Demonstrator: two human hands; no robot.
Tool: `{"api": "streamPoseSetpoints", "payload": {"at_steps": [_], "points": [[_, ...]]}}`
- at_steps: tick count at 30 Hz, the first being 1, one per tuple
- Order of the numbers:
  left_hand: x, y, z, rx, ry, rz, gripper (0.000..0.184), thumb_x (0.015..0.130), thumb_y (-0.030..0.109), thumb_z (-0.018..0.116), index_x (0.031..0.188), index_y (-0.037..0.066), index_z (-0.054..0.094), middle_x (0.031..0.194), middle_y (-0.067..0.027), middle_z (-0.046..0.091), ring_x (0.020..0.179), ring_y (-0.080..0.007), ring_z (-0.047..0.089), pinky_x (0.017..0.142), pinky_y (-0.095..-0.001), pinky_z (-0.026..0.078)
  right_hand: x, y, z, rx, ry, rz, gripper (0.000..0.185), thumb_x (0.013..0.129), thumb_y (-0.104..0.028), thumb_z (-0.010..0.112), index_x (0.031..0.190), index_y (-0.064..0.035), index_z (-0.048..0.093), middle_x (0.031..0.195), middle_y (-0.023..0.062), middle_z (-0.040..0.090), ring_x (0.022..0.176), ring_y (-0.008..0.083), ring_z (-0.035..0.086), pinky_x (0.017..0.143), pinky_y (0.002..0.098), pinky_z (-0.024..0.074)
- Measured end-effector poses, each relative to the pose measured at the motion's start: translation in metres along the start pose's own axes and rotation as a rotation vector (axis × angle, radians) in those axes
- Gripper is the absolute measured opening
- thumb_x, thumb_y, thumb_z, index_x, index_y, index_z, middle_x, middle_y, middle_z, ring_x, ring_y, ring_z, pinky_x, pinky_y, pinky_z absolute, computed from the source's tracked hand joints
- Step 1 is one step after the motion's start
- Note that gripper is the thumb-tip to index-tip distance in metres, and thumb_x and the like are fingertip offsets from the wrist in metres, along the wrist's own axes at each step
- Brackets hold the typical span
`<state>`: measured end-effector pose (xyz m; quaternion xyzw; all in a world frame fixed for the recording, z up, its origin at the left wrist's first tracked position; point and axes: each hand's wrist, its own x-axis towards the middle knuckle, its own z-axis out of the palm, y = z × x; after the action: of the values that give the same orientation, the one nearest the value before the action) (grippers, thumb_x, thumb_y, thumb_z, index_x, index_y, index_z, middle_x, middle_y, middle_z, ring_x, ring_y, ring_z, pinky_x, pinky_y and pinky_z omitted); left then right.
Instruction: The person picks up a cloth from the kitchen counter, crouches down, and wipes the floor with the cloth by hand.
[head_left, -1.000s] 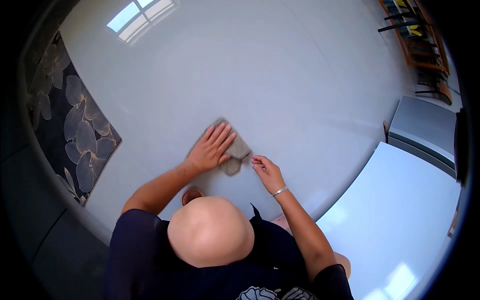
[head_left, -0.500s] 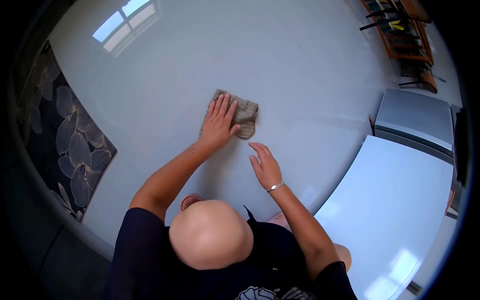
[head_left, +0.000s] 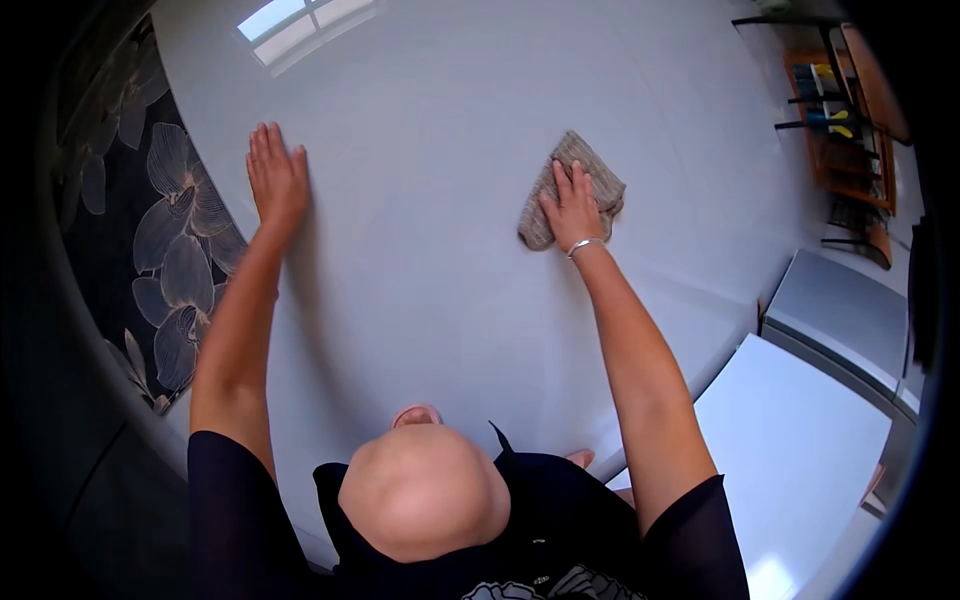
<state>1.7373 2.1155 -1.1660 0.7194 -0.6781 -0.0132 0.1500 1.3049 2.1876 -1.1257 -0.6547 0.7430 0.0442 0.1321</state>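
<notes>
Dk floral mat (head_left: 175, 240) (pale outlines) L; wooden furn. (head_left: 838, 170) R, beyond grey unit (head_left: 840, 308).

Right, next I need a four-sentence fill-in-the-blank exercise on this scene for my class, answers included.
The cloth is under the person's ____ hand.
The mat is printed with large ____.
Of the cloth and the mat, the left hand is nearer the ____.
The bright reflection on the floor shows a ____.

Missing words: right; flowers; mat; window.

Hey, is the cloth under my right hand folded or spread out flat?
Folded, it seems: the cloth shows overlapping layers at its edge beside your right hand. How many layers, I cannot tell.
</notes>
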Motion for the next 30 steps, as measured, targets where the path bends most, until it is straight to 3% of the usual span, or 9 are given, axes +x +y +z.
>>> {"api": "streamPoseSetpoints", "payload": {"at_steps": [3,5,9,12,18,20,24,27,30], "points": [[0.001,0.006,0.005,0.013,0.010,-0.078,0.061,0.101,0.034,0.039,0.151,0.001,0.027,0.158,-0.0183,0.025,0.149,-0.0308,0.017,0.121,-0.0448,0.011,-0.004,0.004,0.002,-0.009,0.002,-0.074,0.064,0.096,-0.038,0.054,0.154,-0.0240,0.029,0.161,0.0178,0.017,0.146,0.0412,0.020,0.113,0.0536,0.0267],[-0.001,0.009,0.000,0.026,0.006,-0.099,0.061,0.101,0.034,0.039,0.151,0.001,0.027,0.158,-0.0178,0.025,0.149,-0.0304,0.017,0.121,-0.0447,0.011,-0.045,-0.016,0.008,-0.084,0.018,-0.140,0.064,0.095,-0.036,0.055,0.153,-0.0228,0.031,0.161,0.0180,0.018,0.145,0.0421,0.020,0.113,0.0545,0.0268],[0.001,0.009,-0.002,0.033,-0.020,-0.099,0.061,0.101,0.033,0.039,0.151,0.001,0.026,0.159,-0.0175,0.024,0.149,-0.0296,0.016,0.121,-0.0444,0.010,-0.130,-0.070,0.016,-0.063,-0.225,-0.361,0.070,0.090,-0.027,0.061,0.153,-0.0248,0.031,0.162,0.0143,0.017,0.148,0.0401,0.014,0.115,0.0580,0.0210],[0.000,0.010,-0.003,0.029,-0.053,-0.115,0.061,0.101,0.033,0.039,0.152,0.001,0.026,0.159,-0.0173,0.024,0.150,-0.0295,0.016,0.121,-0.0443,0.009,-0.140,-0.112,-0.003,-0.074,-0.310,-0.492,0.069,0.091,-0.031,0.059,0.153,-0.0233,0.030,0.162,0.0111,0.018,0.149,0.0371,0.015,0.116,0.0569,0.0186],[0.002,0.011,-0.004,0.008,-0.063,-0.128,0.062,0.100,0.032,0.041,0.152,0.001,0.026,0.159,-0.0169,0.024,0.150,-0.0290,0.015,0.122,-0.0440,0.008,-0.059,-0.157,0.020,-0.006,-0.106,-0.499,0.069,0.094,-0.038,0.055,0.154,-0.0168,0.028,0.161,0.0083,0.022,0.149,0.0302,0.018,0.118,0.0545,0.0166],[-0.001,0.010,-0.005,0.006,-0.061,-0.120,0.062,0.100,0.032,0.041,0.152,0.002,0.026,0.159,-0.0168,0.024,0.150,-0.0289,0.015,0.122,-0.0439,0.008,0.014,-0.153,0.028,-0.065,0.120,-0.508,0.066,0.096,-0.039,0.050,0.154,-0.0171,0.028,0.161,0.0082,0.023,0.149,0.0286,0.018,0.118,0.0536,0.0148],[0.001,0.012,-0.008,0.015,-0.058,-0.125,0.062,0.100,0.033,0.040,0.152,0.003,0.026,0.159,-0.0153,0.024,0.150,-0.0273,0.015,0.122,-0.0429,0.008,0.156,-0.141,-0.002,-0.045,0.284,-0.456,0.063,0.099,-0.040,0.043,0.154,-0.0144,0.028,0.161,0.0090,0.023,0.148,0.0265,0.021,0.117,0.0531,0.0179],[-0.002,0.013,-0.007,0.028,-0.064,-0.127,0.061,0.101,0.034,0.039,0.153,0.004,0.025,0.159,-0.0140,0.024,0.150,-0.0261,0.015,0.122,-0.0421,0.008,0.152,-0.141,-0.008,-0.005,0.252,-0.380,0.062,0.098,-0.038,0.046,0.153,-0.0127,0.031,0.160,0.0110,0.026,0.148,0.0290,0.022,0.117,0.0530,0.0196],[0.001,0.013,-0.006,0.033,-0.049,-0.122,0.061,0.101,0.033,0.038,0.152,0.004,0.026,0.159,-0.0145,0.024,0.150,-0.0267,0.016,0.122,-0.0423,0.009,0.047,-0.129,0.008,-0.056,0.186,-0.526,0.062,0.095,-0.035,0.053,0.150,-0.0104,0.036,0.157,0.0150,0.030,0.147,0.0333,0.024,0.117,0.0530,0.0203]]}}
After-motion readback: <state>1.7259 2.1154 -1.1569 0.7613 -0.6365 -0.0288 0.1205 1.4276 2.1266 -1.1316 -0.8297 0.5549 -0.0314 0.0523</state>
